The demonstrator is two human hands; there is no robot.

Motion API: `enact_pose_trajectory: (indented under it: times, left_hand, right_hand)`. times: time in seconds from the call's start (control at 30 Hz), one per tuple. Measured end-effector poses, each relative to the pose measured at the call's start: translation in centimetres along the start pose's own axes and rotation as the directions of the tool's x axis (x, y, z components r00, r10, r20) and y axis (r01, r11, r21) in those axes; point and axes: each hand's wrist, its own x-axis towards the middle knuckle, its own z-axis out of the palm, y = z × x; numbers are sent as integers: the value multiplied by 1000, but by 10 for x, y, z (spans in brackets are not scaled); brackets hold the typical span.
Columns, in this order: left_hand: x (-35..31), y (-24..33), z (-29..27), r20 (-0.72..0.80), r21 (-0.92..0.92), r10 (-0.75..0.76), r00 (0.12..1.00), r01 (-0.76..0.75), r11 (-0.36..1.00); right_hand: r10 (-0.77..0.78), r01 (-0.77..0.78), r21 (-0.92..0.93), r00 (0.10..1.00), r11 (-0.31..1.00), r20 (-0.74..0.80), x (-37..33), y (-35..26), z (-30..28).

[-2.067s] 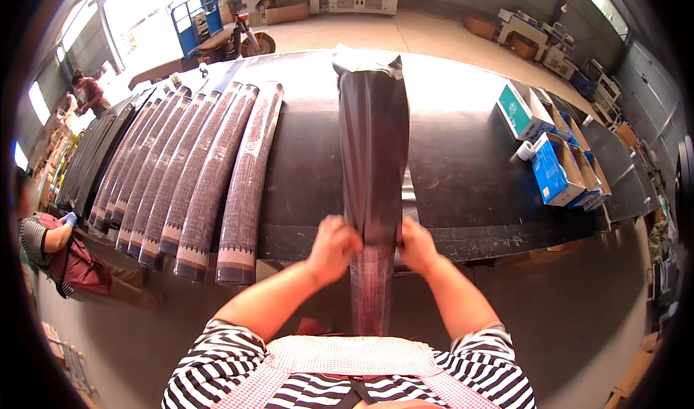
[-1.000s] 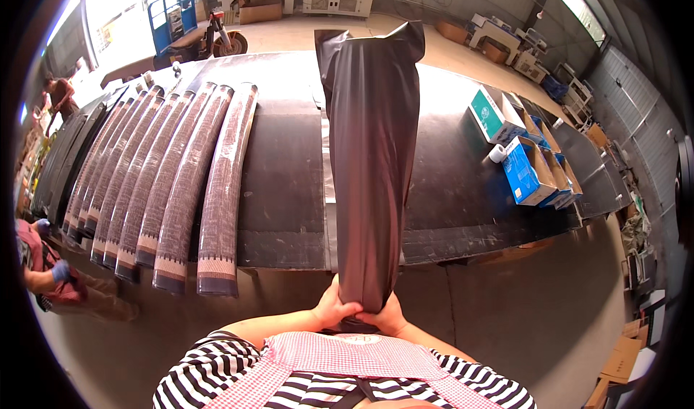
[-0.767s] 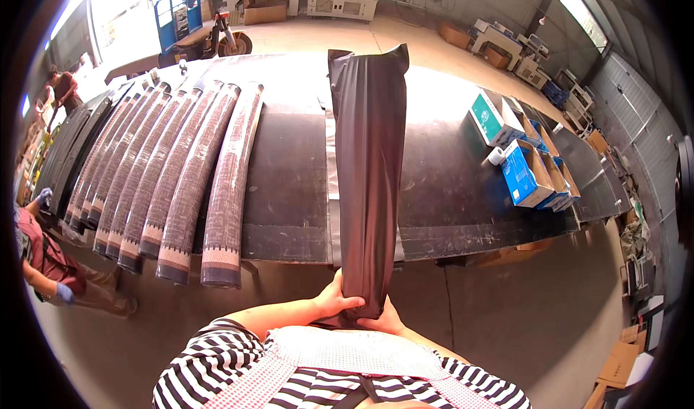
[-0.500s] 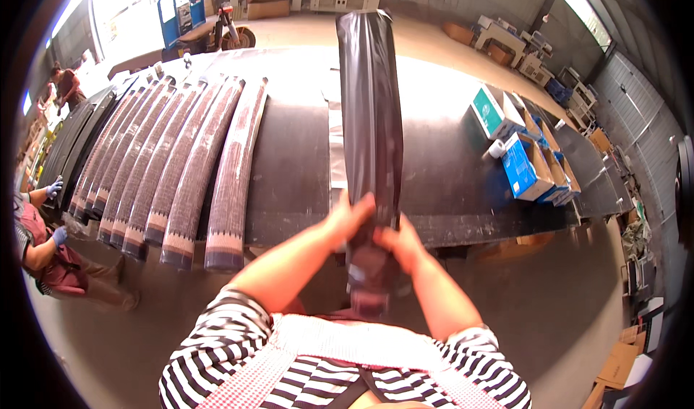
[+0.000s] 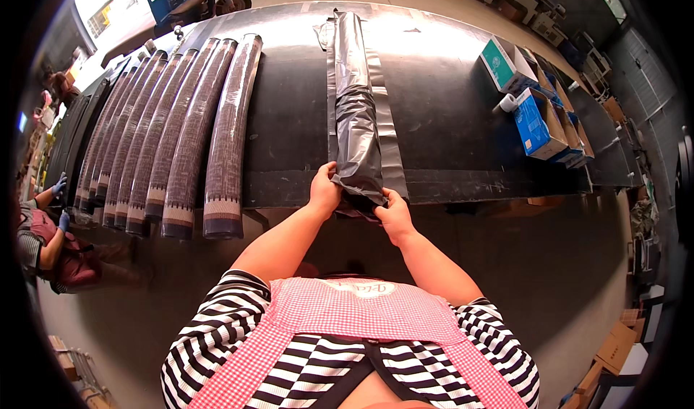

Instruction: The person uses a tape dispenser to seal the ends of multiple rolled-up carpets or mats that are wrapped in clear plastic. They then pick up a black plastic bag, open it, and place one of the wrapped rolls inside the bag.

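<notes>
A long roll in a black plastic sleeve (image 5: 354,109) lies lengthwise on the black table, its near end at the table's front edge. My left hand (image 5: 324,190) is closed on the left side of the sleeve's near end. Opposite it, my right hand (image 5: 395,216) pinches the sleeve's lower right corner. Between my hands the plastic is wrinkled, and the roll inside is hidden. Under the sleeve lies a flat strip of dark plastic (image 5: 390,152), which shows along its right side.
Several clear-wrapped patterned rug rolls (image 5: 233,134) lie side by side on the left of the table (image 5: 289,112). Open cardboard boxes (image 5: 538,130) and a small white roll (image 5: 507,103) stand at the right. A co-worker with gloved hands (image 5: 59,186) stands at far left.
The sleeved roll has come down from a raised, tilted position onto the table. My hands have moved to its near end, and the plastic now covers the end that showed below.
</notes>
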Motion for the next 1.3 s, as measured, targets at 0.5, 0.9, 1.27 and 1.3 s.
enact_pose_trajectory:
  times: [0.5,0.9,1.27,1.3]
  left_hand:
    - [-139,-24,-60,220,279,-485,846,422,862]
    - [-104,6,34,462,490,364,809,-574,656]
    - [-101,-7,28,625,262,453,636,-717,646]
    - [-106,-6,21,657,231,495,569,-776,587]
  right_hand:
    - [243,-242,-77,970,967,3,-38,45,-41]
    - [-24,65,-199,979,978,201,-36,50,-51]
    - [38,-8,-99,952,995,303,-21,59,-66]
    - [74,-44,-109,954,993,291,-20,57,-67]
